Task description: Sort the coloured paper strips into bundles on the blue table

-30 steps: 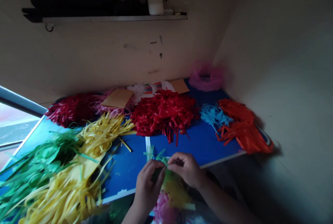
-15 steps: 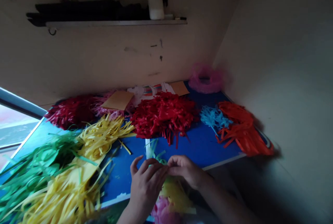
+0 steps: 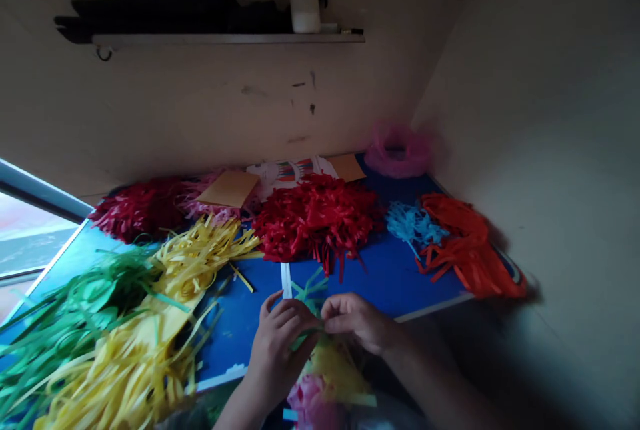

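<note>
One right hand (image 3: 356, 322) is pinching a green strip (image 3: 312, 332); left hand (image 3: 283, 340) is curling half-open beside it, grip unclear; strip is sitting above yellow-pink piece (image 3: 336, 371), near blue table (image 3: 235, 327) front edge.

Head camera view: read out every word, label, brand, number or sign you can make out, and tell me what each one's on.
No text is readable.
Printed paper sheet at the back of the table: a coloured pattern shows; any lettering is too small and blurred to read.
White bottle on the wall shelf: too dim to make out any label.
</note>
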### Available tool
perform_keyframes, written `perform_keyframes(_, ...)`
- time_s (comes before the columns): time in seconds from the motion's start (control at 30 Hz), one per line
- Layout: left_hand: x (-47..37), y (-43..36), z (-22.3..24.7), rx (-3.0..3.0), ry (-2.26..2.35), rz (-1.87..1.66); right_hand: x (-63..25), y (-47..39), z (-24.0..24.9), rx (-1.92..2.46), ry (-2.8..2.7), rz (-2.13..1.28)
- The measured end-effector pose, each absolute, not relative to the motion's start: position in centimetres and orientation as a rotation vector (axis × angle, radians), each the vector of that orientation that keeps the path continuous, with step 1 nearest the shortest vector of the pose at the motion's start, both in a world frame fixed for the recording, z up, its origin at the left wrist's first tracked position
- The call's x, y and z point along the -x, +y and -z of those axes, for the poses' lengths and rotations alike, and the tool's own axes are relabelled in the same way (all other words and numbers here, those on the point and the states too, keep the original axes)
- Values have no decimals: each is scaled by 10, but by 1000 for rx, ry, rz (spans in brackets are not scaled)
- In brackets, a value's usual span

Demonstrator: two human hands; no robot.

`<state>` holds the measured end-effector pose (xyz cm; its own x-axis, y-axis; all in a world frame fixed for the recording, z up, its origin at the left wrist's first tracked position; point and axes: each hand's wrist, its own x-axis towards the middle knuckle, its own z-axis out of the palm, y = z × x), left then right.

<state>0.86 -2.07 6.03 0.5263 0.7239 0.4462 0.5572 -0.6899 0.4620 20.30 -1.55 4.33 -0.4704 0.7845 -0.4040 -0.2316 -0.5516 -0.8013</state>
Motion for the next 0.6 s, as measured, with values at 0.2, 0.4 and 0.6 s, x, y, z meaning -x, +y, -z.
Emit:
perform_keyframes(0.2, -3, -22, -56, -2424, 1137, -974, -211, -13, -46, 1129, -1168, -1789)
perform_keyframes(0.4, -10, -27, -45, -2357, 1229, -1052, -204, -18, -46, 1168, -1363, -1446)
perform_keyframes(0.6, -7, -27, -47, -2473, 1351, -1036, -205, -27, -57, 1226, -1629, -983)
